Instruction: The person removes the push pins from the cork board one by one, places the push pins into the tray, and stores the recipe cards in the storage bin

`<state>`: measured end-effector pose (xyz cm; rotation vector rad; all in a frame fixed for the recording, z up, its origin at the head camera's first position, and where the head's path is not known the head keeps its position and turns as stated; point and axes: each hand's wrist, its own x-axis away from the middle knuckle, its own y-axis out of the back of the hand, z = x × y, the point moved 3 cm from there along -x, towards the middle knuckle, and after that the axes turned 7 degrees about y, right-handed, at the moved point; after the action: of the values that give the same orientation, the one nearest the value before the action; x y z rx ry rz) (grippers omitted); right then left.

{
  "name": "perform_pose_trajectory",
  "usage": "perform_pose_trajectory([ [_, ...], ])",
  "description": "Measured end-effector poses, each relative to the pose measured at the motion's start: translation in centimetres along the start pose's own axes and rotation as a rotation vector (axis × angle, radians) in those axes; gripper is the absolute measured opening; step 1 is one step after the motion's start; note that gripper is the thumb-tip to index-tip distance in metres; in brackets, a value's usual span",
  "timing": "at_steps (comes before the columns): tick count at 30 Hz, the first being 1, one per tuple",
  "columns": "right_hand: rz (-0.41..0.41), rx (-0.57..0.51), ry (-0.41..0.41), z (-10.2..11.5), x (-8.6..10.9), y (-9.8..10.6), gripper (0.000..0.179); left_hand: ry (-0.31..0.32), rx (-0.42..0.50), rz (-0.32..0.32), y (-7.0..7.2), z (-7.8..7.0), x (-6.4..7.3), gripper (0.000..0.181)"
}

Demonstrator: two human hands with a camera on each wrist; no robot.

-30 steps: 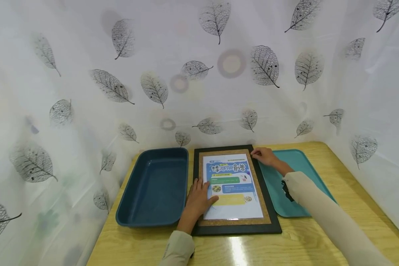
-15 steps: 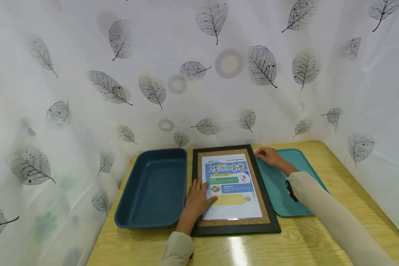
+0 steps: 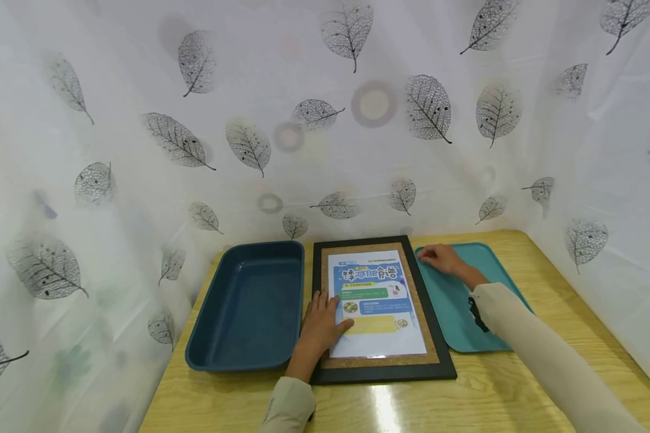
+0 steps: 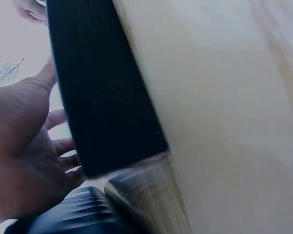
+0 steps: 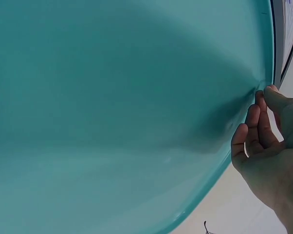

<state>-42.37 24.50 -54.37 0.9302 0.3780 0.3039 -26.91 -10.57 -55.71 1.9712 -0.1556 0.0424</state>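
In the head view my left hand (image 3: 319, 322) lies with spread fingers on the left side of a printed poster (image 3: 379, 343), which rests on a cork board (image 3: 352, 362) in a black frame (image 3: 390, 373). The left wrist view shows that hand (image 4: 32, 141) beside the dark frame edge (image 4: 102, 87). My right hand (image 3: 440, 258) is over the far left corner of a teal tray (image 3: 466, 313). In the right wrist view the thumb and forefinger of this hand (image 5: 273, 151) meet at the tray rim (image 5: 205, 187); I cannot tell whether something small is between them.
A deep dark-blue bin (image 3: 249, 313) stands left of the board on the wooden table (image 3: 422, 409). A white curtain (image 3: 325, 162) printed with grey leaves hangs close behind and along both sides.
My right hand has moved right, from the upper right edge of the black frame to over the teal tray's corner. My left hand stays on the poster.
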Motion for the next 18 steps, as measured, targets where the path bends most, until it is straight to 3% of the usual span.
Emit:
perform_pose_trajectory([
  [9,0.007,0.001,-0.03,-0.38,0.4,-0.13,0.012,-0.025,0.013,-0.014,0.36,-0.11,0.15,0.076],
  [18,0.011,0.011,-0.005,-0.71,0.95,-0.32,0.013,-0.028,0.022,-0.011,0.39,0.0,0.29,0.076],
])
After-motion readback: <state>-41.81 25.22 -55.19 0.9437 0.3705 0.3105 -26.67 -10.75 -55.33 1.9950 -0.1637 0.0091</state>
